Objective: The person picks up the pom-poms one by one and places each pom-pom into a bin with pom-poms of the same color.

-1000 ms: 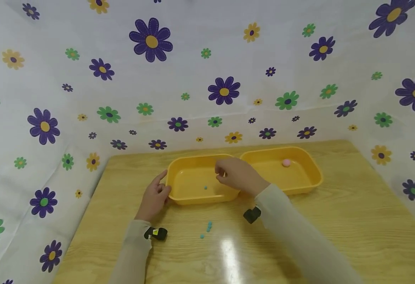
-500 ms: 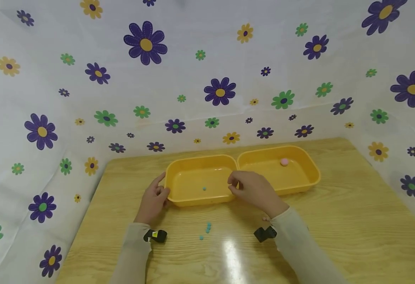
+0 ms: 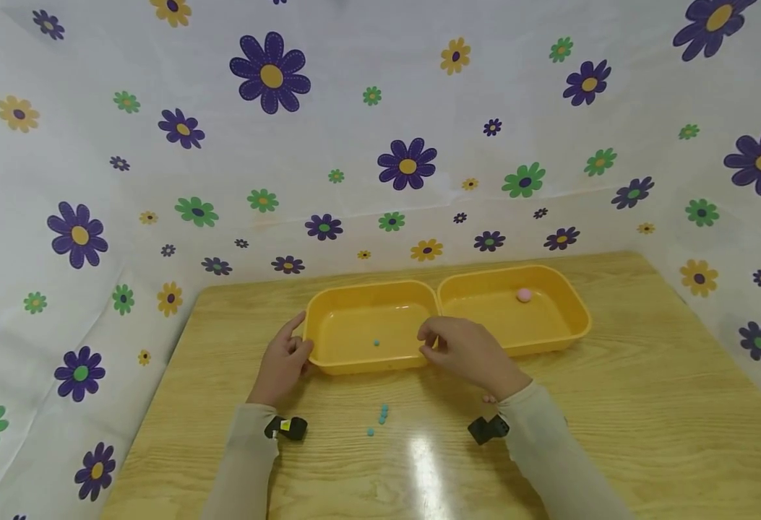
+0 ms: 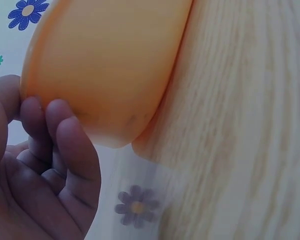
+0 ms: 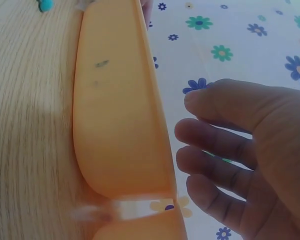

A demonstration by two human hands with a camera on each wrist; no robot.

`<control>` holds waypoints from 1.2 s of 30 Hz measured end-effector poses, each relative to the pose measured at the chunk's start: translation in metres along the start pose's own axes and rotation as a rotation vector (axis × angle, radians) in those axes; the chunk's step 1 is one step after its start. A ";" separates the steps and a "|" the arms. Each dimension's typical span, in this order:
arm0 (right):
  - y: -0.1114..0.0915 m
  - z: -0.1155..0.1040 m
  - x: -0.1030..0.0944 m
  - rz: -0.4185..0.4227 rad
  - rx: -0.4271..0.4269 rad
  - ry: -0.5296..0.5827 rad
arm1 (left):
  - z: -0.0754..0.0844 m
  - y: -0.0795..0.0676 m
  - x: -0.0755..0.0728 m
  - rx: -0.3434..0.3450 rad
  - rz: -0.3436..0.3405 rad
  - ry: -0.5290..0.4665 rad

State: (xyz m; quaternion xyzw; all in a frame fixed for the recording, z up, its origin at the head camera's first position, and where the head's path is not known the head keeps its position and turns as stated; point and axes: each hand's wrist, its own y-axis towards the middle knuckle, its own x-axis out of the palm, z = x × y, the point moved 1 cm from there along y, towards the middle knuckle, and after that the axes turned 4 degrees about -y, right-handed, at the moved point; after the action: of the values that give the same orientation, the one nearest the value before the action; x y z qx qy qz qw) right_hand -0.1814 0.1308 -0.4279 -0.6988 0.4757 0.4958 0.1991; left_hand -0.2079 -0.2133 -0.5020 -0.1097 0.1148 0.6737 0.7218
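At the left end of the left yellow tray (image 3: 367, 365), my left hand (image 3: 280, 367) grips the rim, with fingertips against the outer wall in the left wrist view. My right hand (image 3: 470, 352) hovers by the front edge where the two trays meet. Its fingers are loosely curved, and nothing shows between thumb and fingertips in the right wrist view. One small blue bead (image 3: 376, 343) lies inside the left tray. Several more blue beads (image 3: 383, 414) sit on the table in front of it, one of them (image 3: 370, 432) a little apart.
A second yellow tray (image 3: 549, 344) stands against the right end of the first and contains a pink ball (image 3: 524, 295). Small pinkish pieces (image 3: 488, 399) lie beside my right wrist, partly hidden. Flowered white cloth (image 3: 341, 144) encloses the wooden table (image 3: 640, 404) behind and at the sides.
My right hand has drawn back from above the left tray, toward me and to the right, uncovering pinkish pieces by the wrist. The left hand keeps its place on the rim.
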 end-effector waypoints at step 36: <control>-0.013 -0.071 0.087 -0.287 -0.393 -0.122 | 0.002 -0.001 0.002 -0.006 0.003 -0.007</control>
State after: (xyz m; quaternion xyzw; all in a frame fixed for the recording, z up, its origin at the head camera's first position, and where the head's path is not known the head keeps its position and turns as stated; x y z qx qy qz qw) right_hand -0.1291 0.0428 -0.4771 -0.7532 0.2528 0.5868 0.1562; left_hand -0.2072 -0.2113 -0.5009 -0.1093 0.1101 0.6756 0.7207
